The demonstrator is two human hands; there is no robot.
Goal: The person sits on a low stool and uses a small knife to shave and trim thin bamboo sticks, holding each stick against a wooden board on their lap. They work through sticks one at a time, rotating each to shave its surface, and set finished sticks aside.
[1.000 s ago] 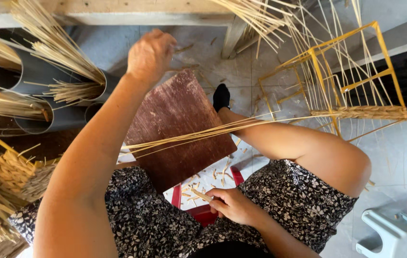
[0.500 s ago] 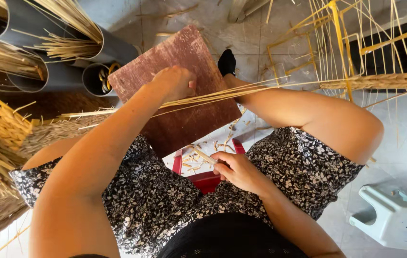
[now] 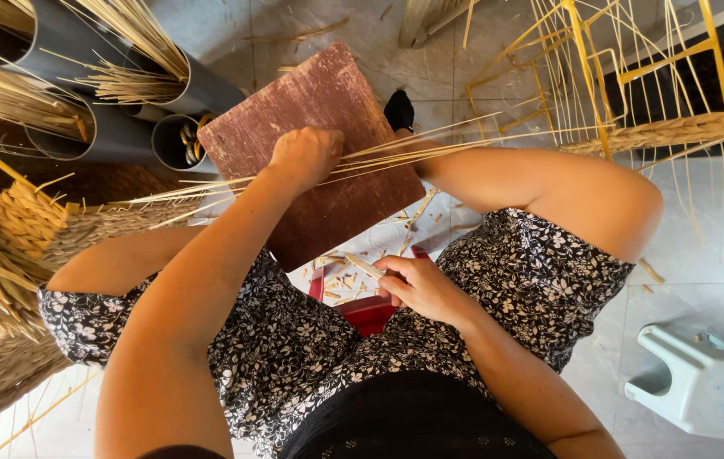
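Observation:
My left hand is closed around a bundle of thin pale straw strands and holds it across a reddish-brown wooden board that lies on my knees. The strands stick out to both sides of the fist. My right hand rests near my lap and grips a short light-coloured stick or blade, whose exact kind I cannot tell. Cut straw bits lie on the floor below the board, over a red stool.
Grey plastic tubes filled with straw lie at the upper left. A woven straw basket stands at the left. A yellow wire frame with a woven base stands at the upper right. A pale green stool sits at the lower right.
My left hand came down from the far end of the board to its middle, bringing the straw bundle with it. The right hand stayed near my lap.

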